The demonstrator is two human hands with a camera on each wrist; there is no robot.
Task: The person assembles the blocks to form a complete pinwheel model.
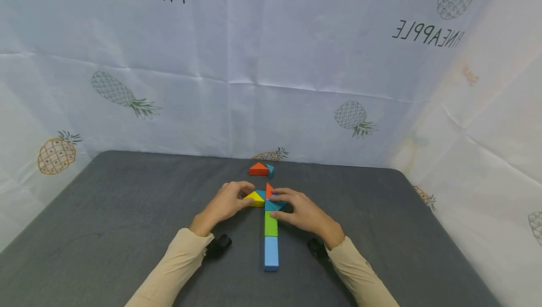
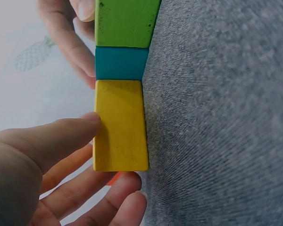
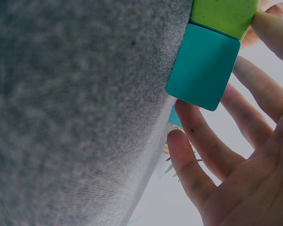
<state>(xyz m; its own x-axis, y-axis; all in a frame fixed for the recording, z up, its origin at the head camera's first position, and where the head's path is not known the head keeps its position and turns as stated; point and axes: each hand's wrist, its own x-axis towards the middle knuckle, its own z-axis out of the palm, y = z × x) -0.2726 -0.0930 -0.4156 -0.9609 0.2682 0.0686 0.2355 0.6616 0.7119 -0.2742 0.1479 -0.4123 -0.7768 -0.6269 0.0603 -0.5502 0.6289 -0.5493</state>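
Head view: on the dark grey desk (image 1: pixel 127 231), a row of coloured blocks is set out with side pieces at its far end, where both hands are placed. The yellow block (image 1: pixel 256 199) on the left side is grasped by the left hand (image 1: pixel 223 203), with the thumb laid on it and the other fingers bent around its outer end and back. On the right side, the teal block (image 3: pixel 203 66) is cupped by the curved fingers of the right hand (image 1: pixel 305 210), whose thumb is rested against the green block (image 1: pixel 271 224). How hard either is squeezed cannot be told.

The pieces are judged to be painted wood: light, stiff, hardly fragile and slightly slippery. They are best taken by flat, opposite faces; on slanted sides the grasp could be lost. Since neighbours are touched, the row might be shifted by a sideways push.

The green block's near end is met by a blue block (image 1: pixel 271 253). An orange piece (image 1: pixel 268 190) is partly hidden by the right fingers, and access there is crowded. Farther back, an orange block (image 1: pixel 258 171) and a small teal piece (image 1: pixel 271 169) are set side by side before a pineapple-print cloth (image 1: pixel 275 38).
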